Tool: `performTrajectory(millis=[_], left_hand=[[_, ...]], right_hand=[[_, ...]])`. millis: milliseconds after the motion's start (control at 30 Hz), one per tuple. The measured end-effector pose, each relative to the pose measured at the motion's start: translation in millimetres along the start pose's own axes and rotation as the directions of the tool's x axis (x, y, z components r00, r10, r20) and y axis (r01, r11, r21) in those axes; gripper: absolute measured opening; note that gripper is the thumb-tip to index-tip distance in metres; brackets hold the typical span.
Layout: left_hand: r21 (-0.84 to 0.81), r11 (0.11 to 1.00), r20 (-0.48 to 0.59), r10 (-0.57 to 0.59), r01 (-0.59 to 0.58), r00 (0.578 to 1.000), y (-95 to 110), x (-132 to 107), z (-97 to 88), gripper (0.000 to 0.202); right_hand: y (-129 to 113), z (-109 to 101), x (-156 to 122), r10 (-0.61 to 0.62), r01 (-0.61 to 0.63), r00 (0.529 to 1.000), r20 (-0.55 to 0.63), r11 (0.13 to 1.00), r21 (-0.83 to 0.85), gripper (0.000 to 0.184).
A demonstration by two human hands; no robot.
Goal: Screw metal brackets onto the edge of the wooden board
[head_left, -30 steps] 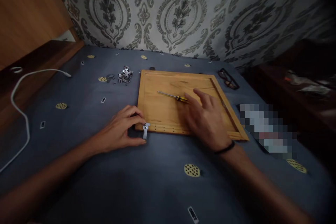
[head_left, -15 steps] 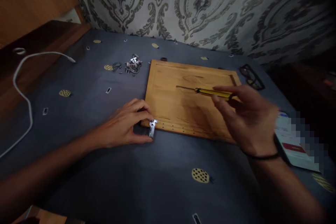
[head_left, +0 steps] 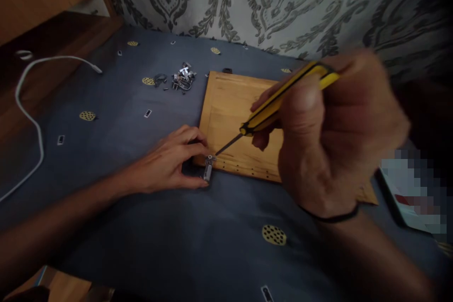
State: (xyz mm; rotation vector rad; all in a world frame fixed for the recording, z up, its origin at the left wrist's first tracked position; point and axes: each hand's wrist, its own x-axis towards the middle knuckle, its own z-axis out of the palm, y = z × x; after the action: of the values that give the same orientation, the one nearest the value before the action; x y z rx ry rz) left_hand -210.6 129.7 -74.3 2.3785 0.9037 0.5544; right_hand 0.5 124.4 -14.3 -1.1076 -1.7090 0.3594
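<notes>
Hinge [head_left: 208, 172] is pinched at corner of board [head_left: 231, 120] by left grip [head_left: 173, 159], screwdriver [head_left: 262, 115] clamped in right grip [head_left: 336, 137]; nearby holes [head_left: 252, 174] are left apparently unfilled.

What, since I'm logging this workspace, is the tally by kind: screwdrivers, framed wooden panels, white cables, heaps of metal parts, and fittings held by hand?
Screwdriver: 1
Framed wooden panel: 1
White cable: 1
Heap of metal parts: 1 (its pieces overlap too much to count)
Metal fitting in the left hand: 1
Total: 5

White cable [head_left: 58, 58] on blue cloth [head_left: 170, 245]; patterned backdrop [head_left: 237, 14] behind.
</notes>
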Motion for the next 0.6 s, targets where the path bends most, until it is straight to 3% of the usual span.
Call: performTrajectory(millis=[67,167,267,600], left_hand=[[0.002,1.0,0.002,-0.011,0.011,1.0,0,0,-0.4,0.034],[-0.003,1.0,0.001,-0.021,0.021,1.0,1,0,-0.8,0.03],[-0.006,1.0,-0.002,-0.009,0.009,1.0,2,0,-0.7,0.029],[-0.019,1.0,-0.009,0.001,-0.002,1.0,-1,0,0.5,0.03]], right_hand=[[3,4,-1,-0.046,0.046,0.999,0.012,0.999,0.025,0.024],[6,6,-3,-0.012,0.014,0.997,0.075,1.0,-0.026,0.027],[9,7,-4,-0.032,0.033,0.997,0.063,0.999,-0.014,0.028],[19,14,-4,-0.054,0.045,0.998,0.039,0.979,0.198,0.027]])
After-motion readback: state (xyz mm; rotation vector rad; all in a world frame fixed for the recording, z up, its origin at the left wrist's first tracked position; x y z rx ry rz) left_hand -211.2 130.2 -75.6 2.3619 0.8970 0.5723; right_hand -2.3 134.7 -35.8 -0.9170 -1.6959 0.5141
